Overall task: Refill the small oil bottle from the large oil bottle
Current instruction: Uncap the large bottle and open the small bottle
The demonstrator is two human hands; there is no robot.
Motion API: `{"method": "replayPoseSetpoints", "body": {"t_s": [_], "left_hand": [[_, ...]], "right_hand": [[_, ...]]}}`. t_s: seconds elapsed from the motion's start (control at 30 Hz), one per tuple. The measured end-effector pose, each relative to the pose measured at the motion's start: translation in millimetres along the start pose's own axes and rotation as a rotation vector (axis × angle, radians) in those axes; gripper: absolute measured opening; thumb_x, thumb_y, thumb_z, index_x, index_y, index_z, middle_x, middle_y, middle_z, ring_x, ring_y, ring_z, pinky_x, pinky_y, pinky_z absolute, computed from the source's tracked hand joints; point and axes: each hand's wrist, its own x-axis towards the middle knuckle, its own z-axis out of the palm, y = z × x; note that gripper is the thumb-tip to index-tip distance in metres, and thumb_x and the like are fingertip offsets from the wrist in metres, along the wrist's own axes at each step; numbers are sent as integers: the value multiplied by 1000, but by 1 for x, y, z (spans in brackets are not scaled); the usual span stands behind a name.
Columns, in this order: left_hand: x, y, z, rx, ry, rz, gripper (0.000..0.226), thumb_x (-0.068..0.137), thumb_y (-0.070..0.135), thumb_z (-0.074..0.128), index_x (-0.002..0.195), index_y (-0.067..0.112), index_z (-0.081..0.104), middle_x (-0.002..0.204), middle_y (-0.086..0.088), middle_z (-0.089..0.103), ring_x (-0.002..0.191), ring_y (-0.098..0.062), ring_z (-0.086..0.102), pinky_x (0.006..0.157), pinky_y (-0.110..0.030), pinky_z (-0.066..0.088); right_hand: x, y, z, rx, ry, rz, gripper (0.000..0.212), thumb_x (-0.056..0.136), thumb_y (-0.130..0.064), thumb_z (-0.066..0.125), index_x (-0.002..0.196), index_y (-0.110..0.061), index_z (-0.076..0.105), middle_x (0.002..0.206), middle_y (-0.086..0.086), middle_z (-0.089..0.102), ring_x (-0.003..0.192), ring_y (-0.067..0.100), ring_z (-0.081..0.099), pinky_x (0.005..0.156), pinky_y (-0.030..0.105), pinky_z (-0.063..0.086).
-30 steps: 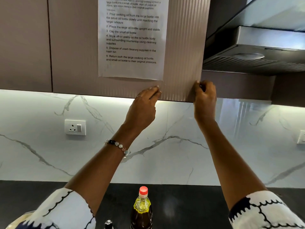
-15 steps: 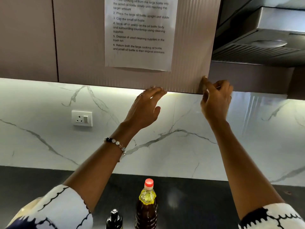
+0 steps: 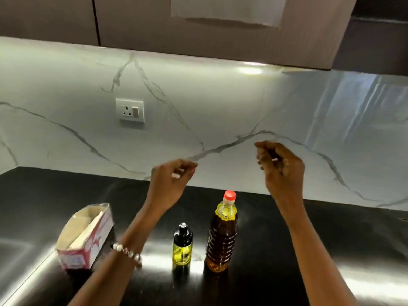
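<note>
Head view: left hand (image 3: 170, 184) and right hand (image 3: 281, 171) hung in the air above the counter (image 3: 331, 239), fingers loosely curled, holding nothing. Small oil bottle (image 3: 182, 246) stood upright just left of the large oil bottle (image 3: 221, 235), both capped. Open carton (image 3: 86, 235) sat further left.

Small bottle (image 3: 182, 244) left of large bottle (image 3: 221, 234)
</note>
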Motion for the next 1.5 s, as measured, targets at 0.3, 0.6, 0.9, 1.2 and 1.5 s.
{"method": "replayPoseSetpoints", "body": {"t_s": [0.3,0.6,0.9,1.2,1.5], "left_hand": [[-84,-68,25,-202,40,-264,23,82,9,72,102,20,71,90,7,72,80,-6,69,73,-29,59],[-86,-69,68,-247,-374,-321,68,76,33,78,136,21,49,124,17,52,105,15,48,85,2,36],[-72,-73,90,-288,-450,-312,71,72,35,81,135,24,50,119,17,55,106,7,51,86,-6,38],[-72,-84,97,-293,-423,-341,67,67,30,85,128,23,57,101,24,59,98,12,56,83,-10,44],[-70,-89,102,-294,-457,-323,67,67,28,85,127,30,55,106,21,62,104,9,57,92,-14,44]], "right_hand": [[-103,20,57,1,25,330,20,85,-31,66,104,-23,65,98,-1,63,87,8,61,72,23,53],[-123,31,75,-206,-51,479,40,77,-41,75,110,-22,64,102,-4,59,90,10,57,70,16,48],[-88,26,74,-439,-246,423,34,74,-41,77,91,-11,72,80,-5,60,69,4,53,63,12,41],[-85,33,75,-387,-295,363,28,75,-31,79,90,-8,73,80,-3,62,66,1,54,60,6,44],[-77,49,60,-276,-465,307,34,77,-31,76,100,-7,72,87,0,64,74,3,56,65,9,45]]}}
